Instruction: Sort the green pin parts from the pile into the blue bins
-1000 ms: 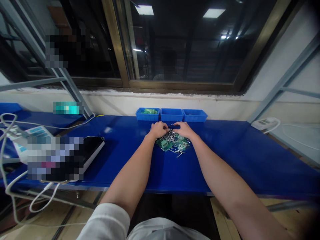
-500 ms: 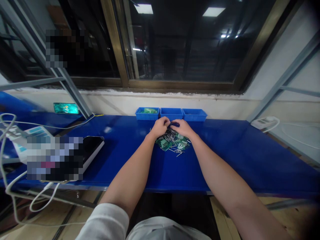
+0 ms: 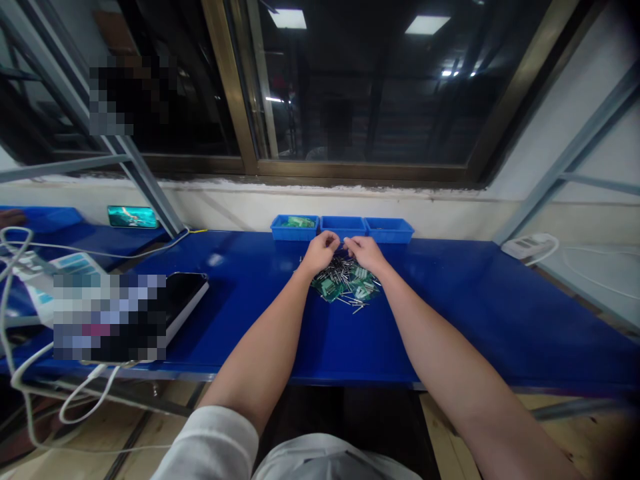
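Note:
Both hands hover close together over the far side of a pile of loose metal screws or pins (image 3: 340,272), long and thin, mixed with flat green pieces (image 3: 363,288). My left hand (image 3: 323,252) has its fingers curled in a pinch; what lies in it, if anything, is too small to name. Facing it, my right hand (image 3: 365,253) pinches with thumb and forefinger near the left fingertips. Something small may be in that pinch, but I cannot make it out.
Behind the hands stand a blue bin with green pieces (image 3: 295,233) and two more blue bins, the middle bin (image 3: 343,234) and right bin (image 3: 389,237). A black-topped device (image 3: 185,293) with white cables lies left. Another person's hand (image 3: 13,217) shows far left by a blue tray (image 3: 55,217).
My right hand's fingers have lifted from the pile and drawn together into a pinch. At the far left, the blue tray has shifted and another person's hand has come into view.

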Available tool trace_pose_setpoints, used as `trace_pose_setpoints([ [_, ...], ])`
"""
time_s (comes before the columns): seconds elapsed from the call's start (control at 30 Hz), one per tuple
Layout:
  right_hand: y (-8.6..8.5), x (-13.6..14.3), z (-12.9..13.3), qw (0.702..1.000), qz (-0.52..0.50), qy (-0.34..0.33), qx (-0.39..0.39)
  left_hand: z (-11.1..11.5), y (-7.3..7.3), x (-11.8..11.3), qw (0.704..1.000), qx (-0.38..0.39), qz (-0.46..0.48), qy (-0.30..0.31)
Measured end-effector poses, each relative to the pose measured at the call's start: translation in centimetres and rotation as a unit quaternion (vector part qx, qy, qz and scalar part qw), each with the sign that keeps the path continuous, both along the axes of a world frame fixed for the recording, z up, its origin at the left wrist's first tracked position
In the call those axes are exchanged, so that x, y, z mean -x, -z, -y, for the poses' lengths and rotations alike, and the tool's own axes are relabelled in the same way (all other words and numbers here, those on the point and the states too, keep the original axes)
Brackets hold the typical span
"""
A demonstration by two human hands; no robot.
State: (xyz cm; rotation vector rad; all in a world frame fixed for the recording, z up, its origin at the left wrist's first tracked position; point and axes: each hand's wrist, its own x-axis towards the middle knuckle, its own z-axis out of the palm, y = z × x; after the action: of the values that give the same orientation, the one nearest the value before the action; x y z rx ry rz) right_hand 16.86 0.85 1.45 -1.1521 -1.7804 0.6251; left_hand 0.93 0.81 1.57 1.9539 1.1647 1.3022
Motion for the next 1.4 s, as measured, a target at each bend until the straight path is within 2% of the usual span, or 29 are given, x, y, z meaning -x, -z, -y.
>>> trace_pose_setpoints([
  [0.13,0.3,0.0,-0.1,0.999,-0.016,0.023,0.029,0.5,-0.4,-0.1,0.999,-0.026,-0.039,0.005],
  [0.33,0.5,0.1,-0.2,0.998,-0.035,0.025,0.041,0.9,-0.8,-0.3,0.99,-0.04,-0.129,-0.036],
  [0.43,0.2,0.3,-0.1,0.995,-0.096,0.007,0.025,0.9,-0.8,-0.3,0.987,-0.041,-0.147,-0.047],
  [0.53,-0.1,0.4,0.2,0.984,-0.172,-0.02,0.045,0.8,-0.7,-0.2,0.986,-0.04,-0.15,-0.052],
  [0.77,0.1,-0.2,-0.3,0.966,-0.244,-0.04,0.078,0.9,-0.7,-0.2,0.988,-0.022,-0.151,-0.033],
  [0.87,0.0,-0.8,-0.7,0.961,-0.268,-0.003,0.065,0.6,-0.7,0.0,0.99,-0.019,-0.134,-0.049],
  [1.0,-0.5,-2.0,-1.4,0.95,-0.303,0.08,0.016,0.0,-0.6,0.5,0.987,0.008,-0.117,-0.106],
  [1.1,-0.6,-3.0,-2.2,0.941,-0.321,0.111,-0.002,-0.2,-0.4,0.8,0.984,0.023,-0.123,-0.128],
  [1.2,-0.4,-3.6,-3.0,0.937,-0.327,0.111,0.045,-0.3,-0.2,0.8,0.982,0.024,-0.136,-0.126],
  [1.3,-0.3,-3.8,-3.5,0.934,-0.329,0.084,0.11,-0.4,0.0,0.8,0.98,0.022,-0.161,-0.114],
  [1.4,-0.2,-3.7,-3.3,0.939,-0.32,0.064,0.114,-0.4,-0.2,1.0,0.971,0.021,-0.209,-0.111],
])
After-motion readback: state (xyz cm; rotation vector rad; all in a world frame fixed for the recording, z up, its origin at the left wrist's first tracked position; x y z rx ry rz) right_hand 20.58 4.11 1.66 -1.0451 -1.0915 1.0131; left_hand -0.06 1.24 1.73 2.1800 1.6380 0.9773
